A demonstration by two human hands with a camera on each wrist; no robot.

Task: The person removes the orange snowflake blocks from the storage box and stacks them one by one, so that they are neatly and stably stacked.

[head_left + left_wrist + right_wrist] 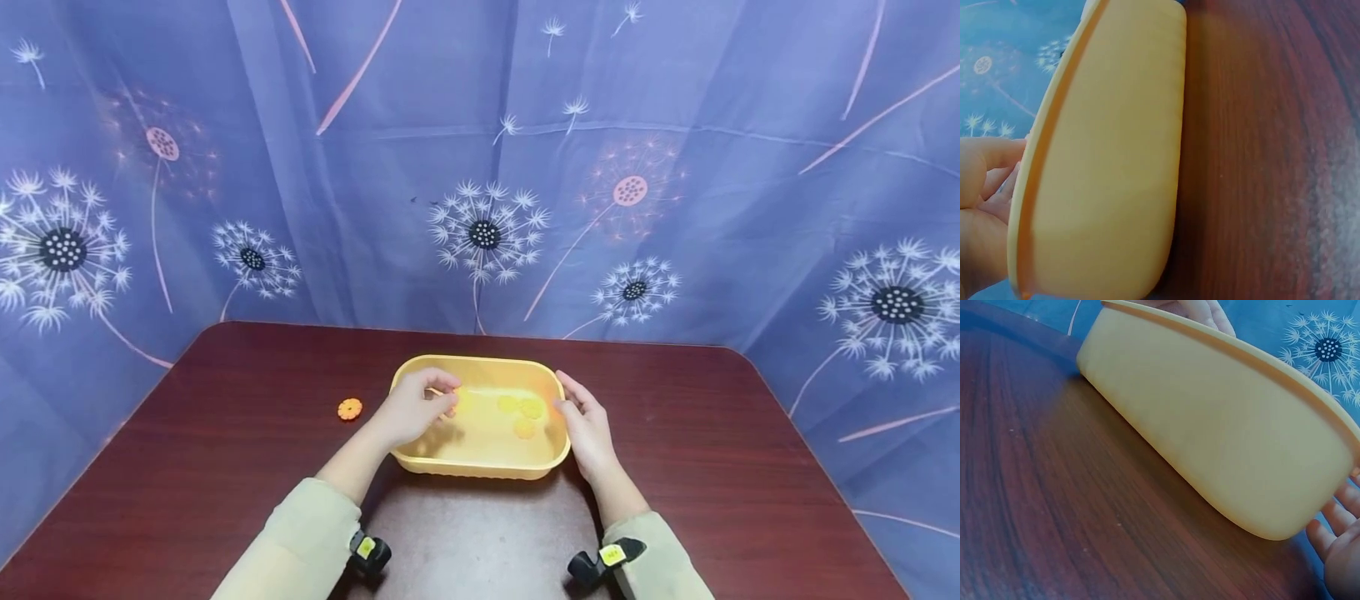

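Note:
A yellow plastic tub [480, 469] stands on the table with several yellow flower-shaped discs [532, 408] on its floor, toward the right end. My left hand [412, 408] reaches over the tub's left end, thumb and fingers pinching a small orange flower-shaped disc [453, 405], mostly covered by the fingertips. At the opposite end, my right hand [588, 429] grips the tub's rim, thumb at the edge and fingers along the outside wall. In the left wrist view the tub wall [1104, 150] hides the left fingertips. Right fingers [1338, 519] show beside the tub's end in the right wrist view.
One orange flower-shaped disc [349, 409] lies on the dark red wooden table [225, 467], left of the tub. Behind and at both sides hangs a blue curtain [375, 208] with a dandelion print.

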